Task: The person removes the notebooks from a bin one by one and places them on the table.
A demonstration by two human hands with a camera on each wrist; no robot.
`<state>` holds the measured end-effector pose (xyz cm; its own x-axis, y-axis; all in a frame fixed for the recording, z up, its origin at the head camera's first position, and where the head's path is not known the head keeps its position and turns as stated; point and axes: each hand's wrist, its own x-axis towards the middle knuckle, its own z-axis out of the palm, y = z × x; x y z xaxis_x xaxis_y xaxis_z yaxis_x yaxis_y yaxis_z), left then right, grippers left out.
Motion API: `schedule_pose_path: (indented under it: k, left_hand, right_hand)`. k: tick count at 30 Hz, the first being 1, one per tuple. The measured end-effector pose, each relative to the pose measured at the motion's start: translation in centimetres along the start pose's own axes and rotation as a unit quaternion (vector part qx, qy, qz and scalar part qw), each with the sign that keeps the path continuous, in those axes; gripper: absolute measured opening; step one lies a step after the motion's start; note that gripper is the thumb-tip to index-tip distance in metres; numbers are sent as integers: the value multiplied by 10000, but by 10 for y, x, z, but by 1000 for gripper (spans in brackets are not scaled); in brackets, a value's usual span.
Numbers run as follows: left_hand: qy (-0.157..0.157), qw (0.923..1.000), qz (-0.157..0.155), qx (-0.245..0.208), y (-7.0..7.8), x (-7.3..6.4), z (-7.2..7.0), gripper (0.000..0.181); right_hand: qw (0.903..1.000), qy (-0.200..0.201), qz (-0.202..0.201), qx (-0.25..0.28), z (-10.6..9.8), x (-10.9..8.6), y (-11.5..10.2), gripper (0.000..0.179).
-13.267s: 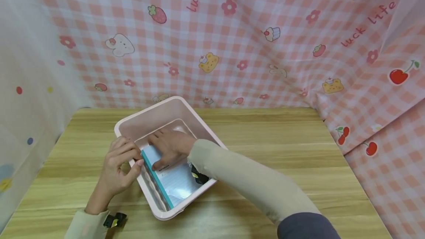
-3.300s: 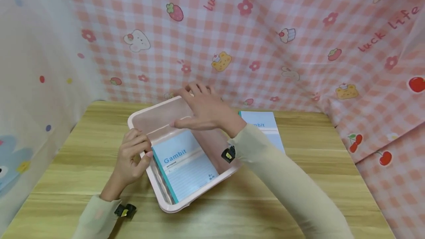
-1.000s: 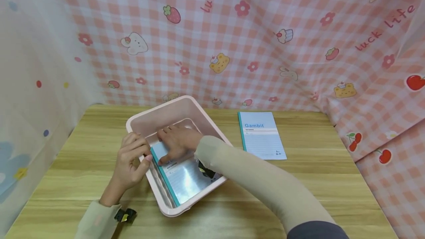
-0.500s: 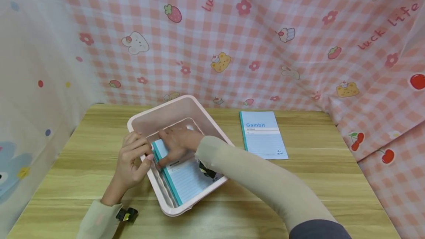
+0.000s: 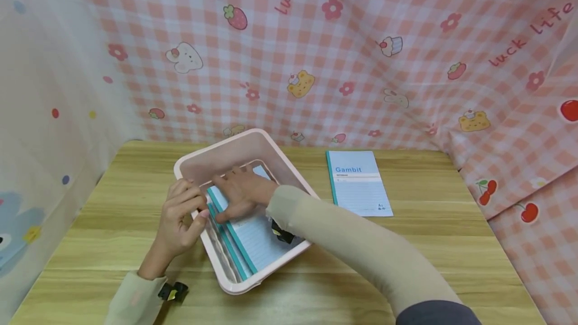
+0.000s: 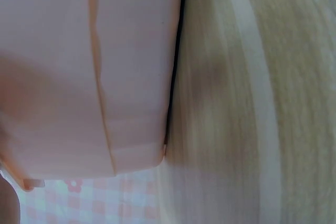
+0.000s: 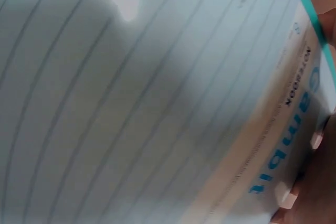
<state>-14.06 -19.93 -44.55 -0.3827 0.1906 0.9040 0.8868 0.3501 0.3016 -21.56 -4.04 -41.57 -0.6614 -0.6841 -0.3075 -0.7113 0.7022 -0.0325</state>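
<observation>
A pale pink plastic bin stands tilted to the viewer's angle on the table, with light blue notebooks inside. My left hand grips its left rim, fingers over the edge and thumb outside; in the left wrist view the bin's outer wall fills the left half. Inside the bin my right hand grips the upper notebook, thumb at the teal spine and fingers at the top edge. Its lined "Gambit" cover fills the right wrist view. Another notebook shows its teal spine beneath, to the left.
A matching Gambit notebook lies on the wooden table to the right of the bin, near the back edge. A pink checked cloth hangs behind the table, and a pale dotted curtain borders the left.
One notebook has gone from the bin to the table at right. My right hand has returned into the bin, and the upper notebook has shifted right, baring the spine below. The left hand stays put.
</observation>
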Motion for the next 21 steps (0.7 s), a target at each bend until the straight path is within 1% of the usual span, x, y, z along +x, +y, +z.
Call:
schedule_pose_path:
  k: [4, 8, 12, 17, 21]
  left_hand:
    - [16, 10000, 25, -18, 0, 1, 1, 37]
    - [46, 10000, 74, -43, 0, 3, 2, 39]
    - [80, 9999, 101, -58, 1, 3, 2, 40]
    - [103, 9999, 54, -36, 2, 2, 1, 39]
    - [89, 10000, 13, -37, 2, 2, 2, 38]
  right_hand:
    - [9996, 217, -144, -120, -3, 1, 1, 85]
    - [9989, 427, -179, -114, -6, 1, 3, 81]
    - [9982, 531, -229, -148, -10, 0, 5, 81]
    - [9976, 648, -159, -175, -15, -1, 6, 81]
    - [9961, 865, -132, -113, -19, -3, 8, 80]
